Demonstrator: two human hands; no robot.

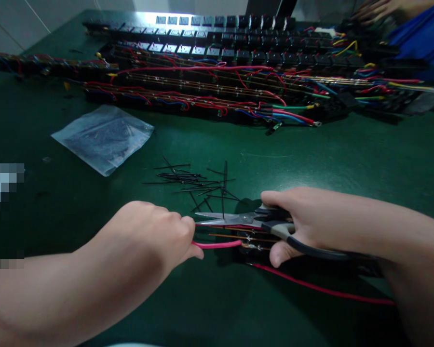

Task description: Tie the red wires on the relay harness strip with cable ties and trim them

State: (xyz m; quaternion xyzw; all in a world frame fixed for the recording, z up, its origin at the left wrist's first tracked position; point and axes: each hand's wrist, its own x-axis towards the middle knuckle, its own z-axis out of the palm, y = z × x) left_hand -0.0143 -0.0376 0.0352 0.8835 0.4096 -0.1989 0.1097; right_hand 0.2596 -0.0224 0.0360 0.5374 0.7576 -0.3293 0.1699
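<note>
My left hand (162, 231) is a closed fist gripping a thick pinkish-red wire (220, 245). That wire runs right to a black strip (244, 246) with bare copper bars (231, 236). Scissors (238, 220) with dark grips are in my right hand (300, 217), just above the strip. Their blades point left, slightly parted, with the tips beside my left knuckles. A black cable tie's tail reaches the blades; whether it is between them I cannot tell. Another red wire (321, 289) trails right below the strip. More loose black cable ties (184, 178) lie beyond my hands.
Several wired black socket strips (202, 91) lie across the back of the green table (94, 299). A clear zip bag (104, 137) lies at left. At the far right are another person's hand (379, 9) and a blue bin (419, 41).
</note>
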